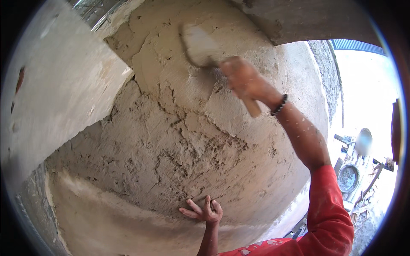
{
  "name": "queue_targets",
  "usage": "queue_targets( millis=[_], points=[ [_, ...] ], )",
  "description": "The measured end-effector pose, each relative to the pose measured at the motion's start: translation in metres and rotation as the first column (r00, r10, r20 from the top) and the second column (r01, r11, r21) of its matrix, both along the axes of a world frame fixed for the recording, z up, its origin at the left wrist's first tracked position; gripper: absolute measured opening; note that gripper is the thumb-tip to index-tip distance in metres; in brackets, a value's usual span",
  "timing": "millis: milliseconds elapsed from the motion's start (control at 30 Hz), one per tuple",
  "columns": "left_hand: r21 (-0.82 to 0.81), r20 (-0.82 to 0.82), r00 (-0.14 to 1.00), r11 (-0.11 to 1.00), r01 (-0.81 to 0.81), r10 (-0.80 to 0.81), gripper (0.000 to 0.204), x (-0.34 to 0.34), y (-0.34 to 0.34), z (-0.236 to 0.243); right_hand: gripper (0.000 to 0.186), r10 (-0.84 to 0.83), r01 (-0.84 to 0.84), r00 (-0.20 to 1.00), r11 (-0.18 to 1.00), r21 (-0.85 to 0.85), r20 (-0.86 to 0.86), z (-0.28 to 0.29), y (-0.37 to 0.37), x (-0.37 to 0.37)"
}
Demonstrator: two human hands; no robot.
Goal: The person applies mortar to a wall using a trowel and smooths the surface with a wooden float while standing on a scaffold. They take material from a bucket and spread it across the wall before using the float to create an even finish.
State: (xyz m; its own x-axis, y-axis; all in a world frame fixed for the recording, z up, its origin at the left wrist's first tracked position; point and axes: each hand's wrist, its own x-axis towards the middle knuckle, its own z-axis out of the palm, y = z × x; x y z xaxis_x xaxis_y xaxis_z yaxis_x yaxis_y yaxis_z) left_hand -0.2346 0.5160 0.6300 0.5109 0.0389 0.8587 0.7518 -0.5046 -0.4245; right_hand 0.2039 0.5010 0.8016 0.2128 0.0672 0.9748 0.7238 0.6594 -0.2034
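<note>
— Plaster (179,141) covers the whole wall in front, rough and cracked through the middle, smoother toward its upper part. What sits left of it?

— A pale, smooth slab (64,85) slants across the upper left, its edge meeting the plaster. Below that runs a lighter, flatter band (98,209) along the plaster's lower edge.

— And the left hand (205,212)?

— It rests flat against the plaster near its bottom, fingers spread wide, gripping nothing, just pressed to the wet surface.

— Further right?

— The right hand (245,81) is up high on the plaster, closed round the wooden handle of a trowel (200,45). The blade is blurred, lying against the smoother patch near the top. A dark beaded bracelet (279,105) circles that wrist, and a red sleeve (326,205) covers the arm from the elbow down.

— Anything beyond the plaster's right edge?

— A bright open yard, well apart from the wall. A round tub (348,178) holding grey mix sits there among planks and clutter; the rest is too washed out to tell.
</note>
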Motion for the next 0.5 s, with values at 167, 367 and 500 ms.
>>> queue_targets(
  millis=[167, 367, 500],
  points=[
    [-0.011, 0.003, 1.0, 1.0, 0.0, 0.0, 0.028, -0.003, 0.002, -0.002, 0.031, -0.649, 0.659, 0.732, 0.752, 0.029, 0.207, 0.034, -0.002, -0.075],
    [-0.022, -0.009, 1.0, 1.0, -0.022, 0.022, 0.029, -0.008, 0.0, 0.003, 0.031, -0.393, 0.39, 0.91, 0.707, -0.591, 0.131, -0.001, -0.009, -0.038],
    [-0.052, 0.001, 1.0, 0.999, 0.01, -0.01, 0.029, -0.004, 0.0, 0.001, 0.032, -0.238, -0.017, 0.864, 0.866, -0.5, -0.443, -0.051, -0.03, 0.01]
  ],
)
